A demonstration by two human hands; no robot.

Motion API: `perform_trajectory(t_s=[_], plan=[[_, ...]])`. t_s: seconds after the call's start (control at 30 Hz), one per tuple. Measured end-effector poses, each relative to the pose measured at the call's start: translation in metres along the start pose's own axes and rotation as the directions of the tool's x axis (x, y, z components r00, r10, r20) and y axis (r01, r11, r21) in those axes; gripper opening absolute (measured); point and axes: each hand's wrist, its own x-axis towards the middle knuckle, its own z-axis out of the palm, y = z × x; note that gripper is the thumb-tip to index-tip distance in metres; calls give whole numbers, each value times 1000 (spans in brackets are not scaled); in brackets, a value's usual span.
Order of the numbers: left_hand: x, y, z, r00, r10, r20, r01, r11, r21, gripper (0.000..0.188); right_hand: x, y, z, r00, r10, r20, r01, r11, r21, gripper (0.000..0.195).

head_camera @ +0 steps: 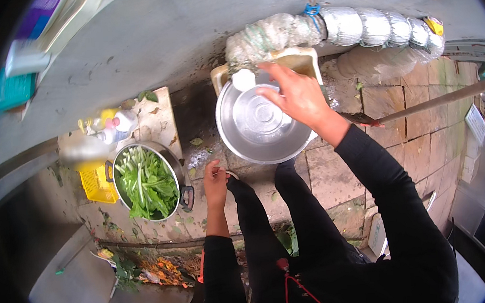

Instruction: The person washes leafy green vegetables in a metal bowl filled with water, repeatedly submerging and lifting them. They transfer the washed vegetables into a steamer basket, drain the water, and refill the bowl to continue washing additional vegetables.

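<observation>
A large metal basin (242, 145) lies over the lower part of a ceramic sink (314, 65), beneath the wrapped pipe. My right hand (291, 93) hovers over the basin's upper right side, thumb and fingers apart, holding nothing that I can see. A round white thing (243, 80) is by the basin's upper rim, left of my fingertips. My left hand (216, 180) hangs over the paving left of my feet, with its fingers bent; whether anything is in it is unclear. To its left, a metal pot (173, 157) with dark handles holds leafy greens (148, 183).
A yellow plastic basket (98, 185) sits left of the pot. Bottles (123, 122) stand on a pale slab (163, 115). A long wooden handle (445, 100) reaches in from the right. The foil-wrapped pipe (344, 25) runs along the wall. Orange scraps (166, 273) lie below.
</observation>
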Motion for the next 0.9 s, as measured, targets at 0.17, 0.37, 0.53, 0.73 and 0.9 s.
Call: perform_trajectory(t_s=[0.17, 0.37, 0.53, 0.73, 0.9], plan=[[-26, -14, -41, 997, 74, -12, -75, 993, -86, 30, 37, -14, 20, 959, -165, 229, 261, 829, -495, 49], [-53, -26, -105, 984, 97, -151, -120, 981, -152, 28, 47, -23, 9, 839, -433, 330, 542, 720, -434, 39], [-52, -29, -161, 957, 101, -271, -166, 959, -228, 23, 51, -37, -8, 774, -299, 559, 556, 742, -373, 46], [-33, -38, -242, 860, 158, -485, -260, 954, -151, 24, 41, -54, -8, 812, -326, 483, 528, 762, -374, 52], [-4, -23, -290, 789, 158, -594, -245, 967, -68, 33, 37, -72, -2, 863, -184, 471, 424, 772, -474, 53]])
